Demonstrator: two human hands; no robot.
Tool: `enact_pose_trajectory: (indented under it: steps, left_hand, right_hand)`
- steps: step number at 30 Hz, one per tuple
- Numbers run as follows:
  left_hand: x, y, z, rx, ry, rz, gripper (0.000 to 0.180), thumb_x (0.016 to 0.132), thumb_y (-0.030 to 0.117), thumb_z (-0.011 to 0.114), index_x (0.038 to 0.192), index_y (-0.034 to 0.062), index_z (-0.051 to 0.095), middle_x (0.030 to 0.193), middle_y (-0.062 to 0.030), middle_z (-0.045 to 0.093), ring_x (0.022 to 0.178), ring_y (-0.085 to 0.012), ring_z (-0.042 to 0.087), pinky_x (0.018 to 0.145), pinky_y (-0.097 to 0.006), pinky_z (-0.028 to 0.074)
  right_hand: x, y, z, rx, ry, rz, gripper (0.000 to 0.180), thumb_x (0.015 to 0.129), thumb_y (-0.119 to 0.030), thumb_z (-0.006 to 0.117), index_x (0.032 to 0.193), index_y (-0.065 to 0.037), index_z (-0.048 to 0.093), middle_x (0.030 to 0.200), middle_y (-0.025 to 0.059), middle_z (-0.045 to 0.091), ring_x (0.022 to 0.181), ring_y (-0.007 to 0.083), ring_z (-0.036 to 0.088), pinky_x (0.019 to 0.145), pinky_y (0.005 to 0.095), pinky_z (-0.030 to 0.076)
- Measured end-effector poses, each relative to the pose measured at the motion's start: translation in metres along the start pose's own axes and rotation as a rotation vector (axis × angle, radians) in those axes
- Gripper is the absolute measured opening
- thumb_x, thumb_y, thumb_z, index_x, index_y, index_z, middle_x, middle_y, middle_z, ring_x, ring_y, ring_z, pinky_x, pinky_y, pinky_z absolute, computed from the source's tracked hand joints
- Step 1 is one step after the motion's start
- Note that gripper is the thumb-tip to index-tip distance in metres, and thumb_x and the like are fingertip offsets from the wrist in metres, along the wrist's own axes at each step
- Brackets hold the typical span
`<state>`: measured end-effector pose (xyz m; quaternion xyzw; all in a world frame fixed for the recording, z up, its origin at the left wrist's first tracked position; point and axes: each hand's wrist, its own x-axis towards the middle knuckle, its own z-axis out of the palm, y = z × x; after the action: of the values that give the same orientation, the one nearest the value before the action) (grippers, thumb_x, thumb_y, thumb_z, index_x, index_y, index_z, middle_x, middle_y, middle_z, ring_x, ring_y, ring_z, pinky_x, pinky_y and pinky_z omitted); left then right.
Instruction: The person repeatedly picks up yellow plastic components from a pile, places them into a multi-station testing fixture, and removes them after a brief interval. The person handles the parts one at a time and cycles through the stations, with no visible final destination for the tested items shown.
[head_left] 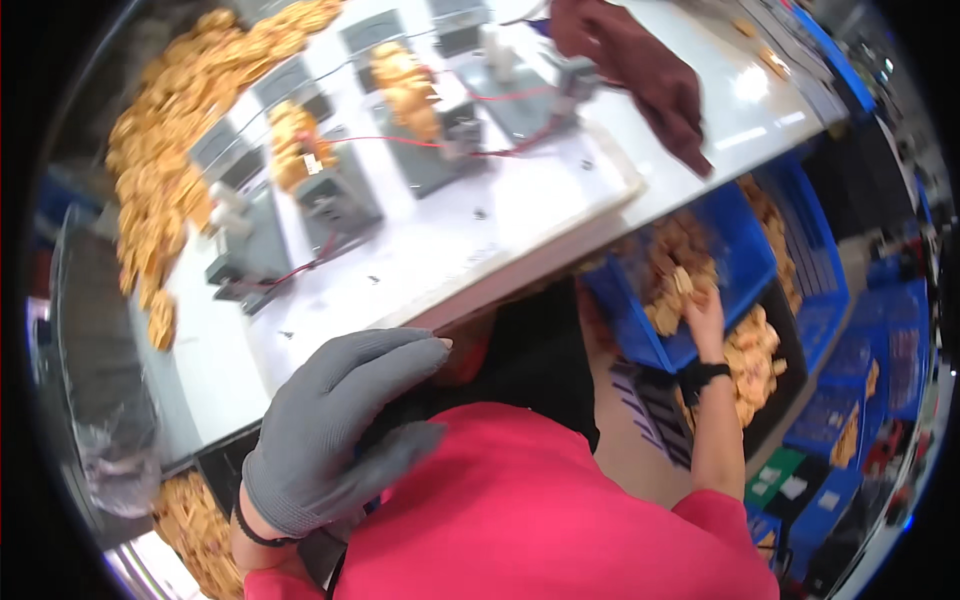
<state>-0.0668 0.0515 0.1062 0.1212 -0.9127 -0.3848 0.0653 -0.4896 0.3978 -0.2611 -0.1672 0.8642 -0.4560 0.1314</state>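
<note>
My left hand (345,425), in a grey knit glove with fingertips bare, hovers at the front edge of the white table. Its fingers stretch out with the thumb apart, and nothing is in it. To the right, my bare right hand (704,312) reaches down into a blue bin (735,235). Its fingers close on a small tan piece (683,281), above more tan pieces (665,255) lying in the bin. On the table stand grey fixtures (345,205) joined by red wires. Two of them hold golden figure-shaped pieces (405,90), one nearer piece (292,140) partly blurred.
Flat golden pieces (160,170) pile along the table's left side. A dark red cloth (640,70) lies at the back right. A dark bin of tan pieces (752,350) sits beside my right forearm, with blue crates (890,350) further right. Small screws dot the white board (480,240).
</note>
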Motion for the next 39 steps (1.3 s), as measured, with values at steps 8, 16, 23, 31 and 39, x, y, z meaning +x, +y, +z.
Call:
enact_pose_trajectory:
  steps: [8,16,23,31,39]
  left_hand:
    - [-0.064,-0.063,0.021,0.067,0.938,-0.322,0.040,0.084,-0.006,0.063,0.123,-0.0015,0.060,0.128,-0.0167,0.060,0.124,-0.0268,0.055,0.110,-0.038,0.037]
    - [-0.052,-0.112,0.048,0.187,0.947,-0.395,0.049,0.082,0.002,0.067,0.130,-0.0006,0.056,0.144,-0.0214,0.046,0.136,-0.0348,0.044,0.114,-0.043,0.035]
    - [-0.057,-0.118,0.055,0.183,0.958,-0.388,0.032,0.075,0.000,0.066,0.107,0.0020,0.069,0.145,-0.0263,0.046,0.138,-0.0410,0.043,0.112,-0.047,0.038]
    - [-0.055,-0.119,0.053,0.149,0.942,-0.395,0.031,0.072,0.002,0.068,0.102,0.0092,0.069,0.144,-0.0260,0.047,0.137,-0.0441,0.041,0.112,-0.050,0.037]
    - [-0.057,-0.124,0.052,0.173,0.963,-0.353,0.034,0.069,0.006,0.070,0.102,0.0122,0.069,0.141,-0.0264,0.049,0.134,-0.0457,0.044,0.110,-0.051,0.038]
  right_hand:
    - [-0.037,-0.240,0.026,0.242,-0.127,-0.193,0.015,0.100,-0.009,0.061,0.112,-0.002,0.064,0.098,-0.0014,0.063,0.083,0.0070,0.059,0.075,0.0215,0.048]
    - [-0.102,-0.433,0.146,-0.095,-0.437,-1.215,0.023,0.080,-0.013,0.077,0.101,-0.011,0.069,0.093,0.0020,0.063,0.087,0.0241,0.058,0.077,0.0366,0.041]
    - [-0.099,-0.446,0.179,-0.119,-0.575,-1.203,0.013,0.079,-0.008,0.077,0.090,-0.008,0.070,0.086,0.0061,0.061,0.083,0.0259,0.057,0.077,0.0367,0.041]
    - [-0.102,-0.441,0.181,-0.183,-0.543,-1.165,0.018,0.078,-0.008,0.080,0.094,-0.011,0.071,0.084,0.0013,0.060,0.080,0.0215,0.056,0.073,0.0340,0.038]
    - [-0.104,-0.441,0.181,-0.218,-0.525,-1.184,0.023,0.075,-0.006,0.081,0.095,-0.011,0.071,0.086,0.0011,0.061,0.078,0.0203,0.054,0.072,0.0336,0.039]
